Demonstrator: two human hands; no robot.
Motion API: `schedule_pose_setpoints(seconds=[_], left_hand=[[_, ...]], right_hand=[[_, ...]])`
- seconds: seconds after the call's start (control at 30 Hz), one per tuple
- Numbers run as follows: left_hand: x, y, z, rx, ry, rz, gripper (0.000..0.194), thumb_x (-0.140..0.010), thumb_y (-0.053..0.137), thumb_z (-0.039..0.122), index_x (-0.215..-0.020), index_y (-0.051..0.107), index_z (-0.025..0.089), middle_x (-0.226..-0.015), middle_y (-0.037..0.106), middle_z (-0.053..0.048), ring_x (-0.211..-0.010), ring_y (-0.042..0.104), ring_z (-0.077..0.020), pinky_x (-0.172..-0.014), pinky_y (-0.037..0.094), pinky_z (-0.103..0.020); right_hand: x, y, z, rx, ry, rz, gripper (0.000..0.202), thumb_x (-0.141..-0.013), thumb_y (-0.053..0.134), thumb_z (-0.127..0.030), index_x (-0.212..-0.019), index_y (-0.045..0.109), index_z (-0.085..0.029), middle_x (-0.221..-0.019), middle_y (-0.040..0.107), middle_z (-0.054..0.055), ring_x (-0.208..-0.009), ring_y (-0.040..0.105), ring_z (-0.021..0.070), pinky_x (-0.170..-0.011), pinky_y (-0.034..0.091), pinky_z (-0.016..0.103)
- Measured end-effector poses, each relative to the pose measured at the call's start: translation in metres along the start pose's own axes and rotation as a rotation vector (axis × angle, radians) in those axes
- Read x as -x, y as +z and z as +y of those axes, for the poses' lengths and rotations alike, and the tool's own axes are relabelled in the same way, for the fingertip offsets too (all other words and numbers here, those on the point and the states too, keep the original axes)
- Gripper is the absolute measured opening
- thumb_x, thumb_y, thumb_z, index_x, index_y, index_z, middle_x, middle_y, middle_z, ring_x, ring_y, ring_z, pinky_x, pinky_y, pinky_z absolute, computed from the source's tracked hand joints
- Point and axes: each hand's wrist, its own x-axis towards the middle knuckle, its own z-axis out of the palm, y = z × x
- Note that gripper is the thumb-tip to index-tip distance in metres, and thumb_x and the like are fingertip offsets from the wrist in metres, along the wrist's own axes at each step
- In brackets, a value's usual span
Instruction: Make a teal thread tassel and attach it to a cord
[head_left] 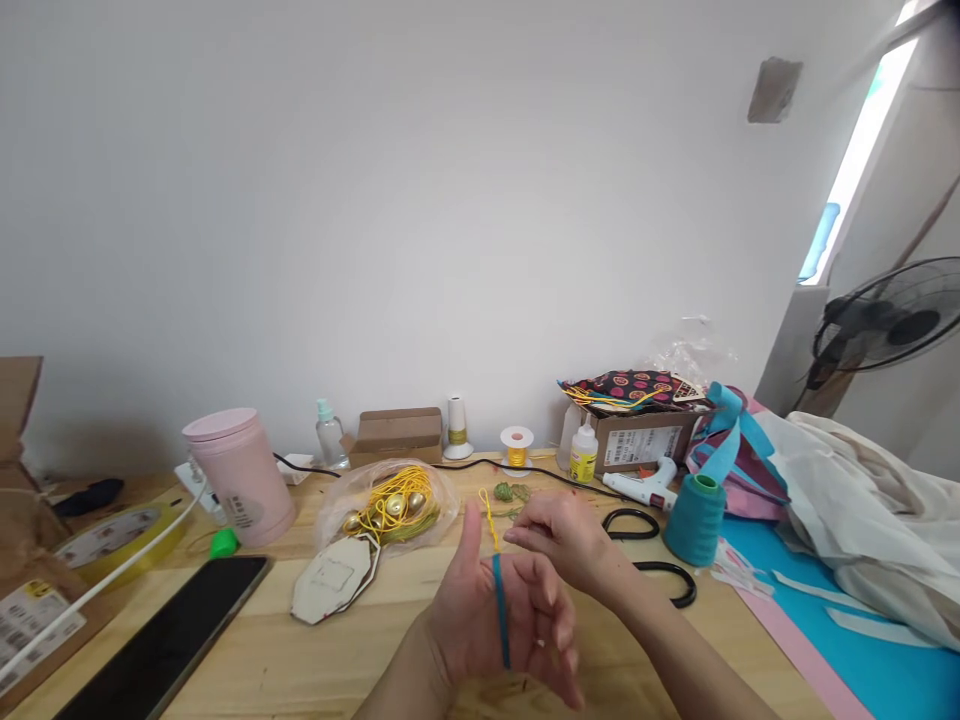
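Observation:
My left hand is held palm toward me, thumb up, fingers apart and loosely bent. A band of teal thread crosses its palm from the upper edge to the lower; whether it passes behind the hand is hidden. A thin yellow cord with a small loop at its tip rises from the top of that band. My right hand has its fingertips pinched together at the lower part of the cord. Beyond it lie small green thread bundles. Black-handled scissors are partly covered by my right forearm.
A plastic bag of yellow cord and golden bells lies behind, left. Nearby are a phone, a pink tumbler and tape. Rightward stand a teal thread cone, glue gun, glue bottle and filled box.

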Motion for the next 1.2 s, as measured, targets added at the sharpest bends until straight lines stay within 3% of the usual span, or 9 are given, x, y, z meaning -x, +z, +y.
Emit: schedule_pose_setpoints(seconds=[0.13,0.27,0.37,0.5,0.63,0.73,0.83,1.0,1.2], left_hand=[[0.004,0.000,0.014,0.192,0.354,0.071,0.064,-0.075,0.020,0.064,-0.088,0.057,0.014,-0.077,0.059,-0.008,-0.074,0.058,-0.0192,-0.072,0.043,-0.039],[0.008,-0.012,0.028,0.283,0.789,0.239,0.051,-0.076,0.034,0.056,-0.103,0.053,0.018,-0.094,0.059,-0.009,-0.093,0.054,-0.0187,-0.087,0.038,-0.038],[0.008,-0.022,0.034,0.258,0.920,0.395,0.050,-0.076,0.038,0.054,-0.105,0.053,0.016,-0.098,0.058,-0.011,-0.097,0.052,-0.0216,-0.089,0.036,-0.043],[0.004,-0.024,0.031,0.191,0.782,0.535,0.044,-0.078,0.039,0.049,-0.102,0.054,0.015,-0.091,0.059,-0.011,-0.088,0.056,-0.0209,-0.080,0.042,-0.039],[-0.008,-0.017,0.017,0.093,0.432,0.504,0.045,-0.078,0.036,0.053,-0.090,0.057,0.015,-0.074,0.060,-0.007,-0.062,0.056,-0.0151,-0.058,0.044,-0.028],[-0.014,-0.012,0.005,0.018,0.155,0.488,0.059,-0.075,0.029,0.062,-0.073,0.059,0.011,-0.060,0.057,-0.005,-0.054,0.053,-0.0136,-0.058,0.043,-0.029],[-0.017,-0.011,-0.003,-0.046,-0.062,0.456,0.079,-0.067,0.018,0.073,-0.069,0.060,0.007,-0.065,0.058,-0.010,-0.062,0.055,-0.0179,-0.064,0.043,-0.035],[-0.013,-0.015,-0.006,-0.070,-0.161,0.316,0.087,-0.063,0.009,0.076,-0.081,0.060,0.007,-0.071,0.059,-0.013,-0.063,0.056,-0.0207,-0.067,0.041,-0.041],[-0.008,-0.012,-0.004,-0.074,-0.192,0.221,0.089,-0.063,0.006,0.075,-0.075,0.060,0.005,-0.069,0.058,-0.013,-0.062,0.056,-0.0213,-0.070,0.039,-0.043]], right_hand=[[0.001,0.007,-0.004,0.006,-0.022,-0.067,0.017,-0.077,0.049,-0.015,-0.066,0.061,-0.016,-0.060,0.061,0.000,-0.053,0.052,0.0097,-0.046,0.029,0.018],[0.003,0.007,-0.019,0.121,-0.221,-0.162,0.016,-0.081,0.046,-0.019,-0.075,0.061,-0.017,-0.070,0.065,0.001,-0.062,0.056,0.0116,-0.050,0.031,0.020],[0.005,0.006,-0.028,0.228,-0.297,-0.189,0.018,-0.080,0.045,-0.017,-0.074,0.062,-0.018,-0.069,0.064,0.001,-0.061,0.055,0.0115,-0.049,0.029,0.020],[0.006,0.003,-0.030,0.290,-0.327,-0.126,0.017,-0.081,0.045,-0.018,-0.075,0.061,-0.018,-0.071,0.062,0.001,-0.061,0.054,0.0115,-0.048,0.029,0.021],[0.006,-0.001,-0.021,0.291,-0.336,-0.064,0.010,-0.080,0.051,-0.023,-0.078,0.060,-0.020,-0.074,0.062,0.001,-0.062,0.053,0.0113,-0.046,0.027,0.021],[0.005,-0.005,-0.014,0.304,-0.326,-0.025,0.011,-0.079,0.052,-0.024,-0.073,0.061,-0.020,-0.067,0.058,-0.001,-0.055,0.049,0.0095,-0.044,0.023,0.022],[0.004,-0.009,-0.010,0.275,-0.288,-0.011,0.015,-0.081,0.051,-0.026,-0.072,0.062,-0.020,-0.065,0.055,-0.001,-0.056,0.048,0.0089,-0.045,0.023,0.021],[0.003,-0.014,-0.010,0.195,-0.166,-0.019,0.016,-0.081,0.049,-0.022,-0.070,0.061,-0.019,-0.062,0.052,-0.002,-0.054,0.045,0.0079,-0.046,0.024,0.019],[0.002,-0.012,-0.008,0.107,-0.070,-0.026,0.021,-0.081,0.048,-0.024,-0.066,0.061,-0.017,-0.058,0.054,-0.002,-0.051,0.044,0.0075,-0.046,0.026,0.018]])
